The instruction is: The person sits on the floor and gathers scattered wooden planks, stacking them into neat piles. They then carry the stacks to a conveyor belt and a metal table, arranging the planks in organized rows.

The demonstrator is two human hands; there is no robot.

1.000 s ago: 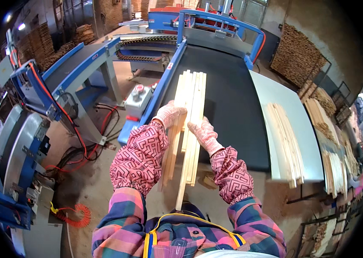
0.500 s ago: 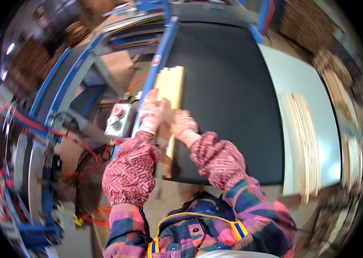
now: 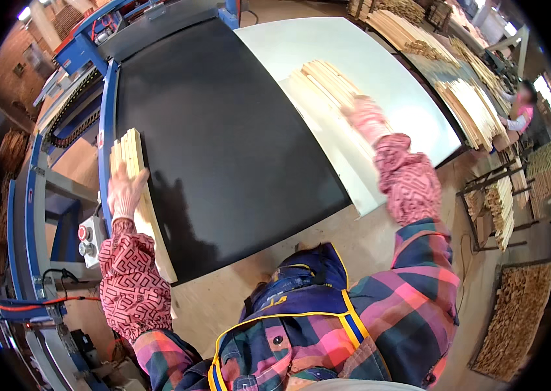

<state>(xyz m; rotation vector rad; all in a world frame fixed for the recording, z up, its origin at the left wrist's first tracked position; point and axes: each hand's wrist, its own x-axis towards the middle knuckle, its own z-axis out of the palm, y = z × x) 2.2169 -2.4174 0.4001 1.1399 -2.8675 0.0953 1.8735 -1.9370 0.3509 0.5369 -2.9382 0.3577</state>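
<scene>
A bundle of pale wooden strips (image 3: 149, 215) lies along the left edge of the black conveyor belt (image 3: 223, 143). My left hand (image 3: 125, 191), in a light knit glove, rests on top of these strips with its fingers spread. On the white board (image 3: 386, 72) to the right lies a second bundle of wooden strips (image 3: 320, 81). Over the near part of that bundle is my right hand (image 3: 367, 118). Motion smears its fingers, so their grip does not show. Pink patterned sleeve covers are on both forearms.
A blue rail (image 3: 108, 124) borders the belt on the left. Beside it sits a grey control box (image 3: 91, 241) with a red button. More wooden strips (image 3: 468, 107) are stacked at the far right, where another person (image 3: 521, 111) is. A stack of wood pieces (image 3: 517, 319) stands at lower right.
My right hand has left the strips on the belt and moved right to the bundle on the white board. My left hand stays on the belt strips. The view has turned right.
</scene>
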